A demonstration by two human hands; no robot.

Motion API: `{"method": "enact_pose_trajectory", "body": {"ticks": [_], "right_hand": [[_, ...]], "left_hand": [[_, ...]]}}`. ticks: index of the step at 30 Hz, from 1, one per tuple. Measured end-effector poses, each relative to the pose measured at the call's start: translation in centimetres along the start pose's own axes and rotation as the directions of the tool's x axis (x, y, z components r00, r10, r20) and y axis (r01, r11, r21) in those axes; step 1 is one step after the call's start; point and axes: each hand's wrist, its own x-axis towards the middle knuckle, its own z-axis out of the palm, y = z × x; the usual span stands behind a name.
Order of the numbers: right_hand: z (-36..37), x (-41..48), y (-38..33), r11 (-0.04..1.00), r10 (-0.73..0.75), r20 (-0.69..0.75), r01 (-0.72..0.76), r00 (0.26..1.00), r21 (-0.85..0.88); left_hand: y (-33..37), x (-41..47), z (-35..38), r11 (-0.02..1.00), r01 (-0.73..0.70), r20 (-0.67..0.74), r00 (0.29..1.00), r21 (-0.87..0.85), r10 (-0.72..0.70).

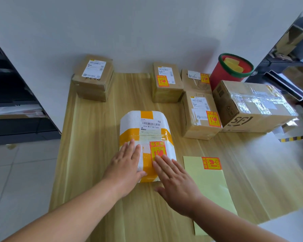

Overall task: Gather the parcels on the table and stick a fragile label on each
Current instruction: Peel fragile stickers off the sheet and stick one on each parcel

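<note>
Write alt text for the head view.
A left hand and right hand press flat on a white parcel, the right fingers on its fragile label. Cardboard parcels stand behind; the leftmost box shows no label. A backing sheet with one label lies at right.

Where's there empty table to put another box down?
Bare wood lies left of the white parcel, in front of the lone brown box, and between that box and the labelled boxes at the back. The back right is crowded; the yellow sheet covers the front right.

I read "516-W17-00 050" on my white padded parcel with orange tape (pixel 129 123), "SF" on the big taped cardboard box (pixel 248 109), and handwritten "1-8" on the small brown carton (pixel 199 117).
</note>
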Motion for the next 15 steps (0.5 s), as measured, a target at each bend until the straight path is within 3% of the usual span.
{"method": "enact_pose_trajectory", "body": {"ticks": [4,7,10,15], "right_hand": [[-1.1,1.0,0.1,0.948,0.302,-0.075,-0.291,0.950,0.131],[-1.5,1.7,-0.1,0.867,0.408,0.119,-0.425,0.905,0.261],[-1.5,3.2,-0.9,0.803,0.431,0.169,-0.462,0.886,0.377],[-2.3,6.2,-1.2,0.803,0.402,0.121,-0.413,0.908,0.430]], "left_hand": [[-0.8,-0.5,-0.2,0.987,0.063,-0.008,0.998,-0.150,-0.065],[-1.6,-0.8,0.0,0.942,0.145,0.035,0.989,-0.303,-0.141],[-2.2,-0.3,0.6,0.895,0.183,0.056,0.983,-0.406,-0.175],[-3.6,1.3,-0.1,0.888,0.176,-0.043,0.976,-0.426,-0.214]]}}
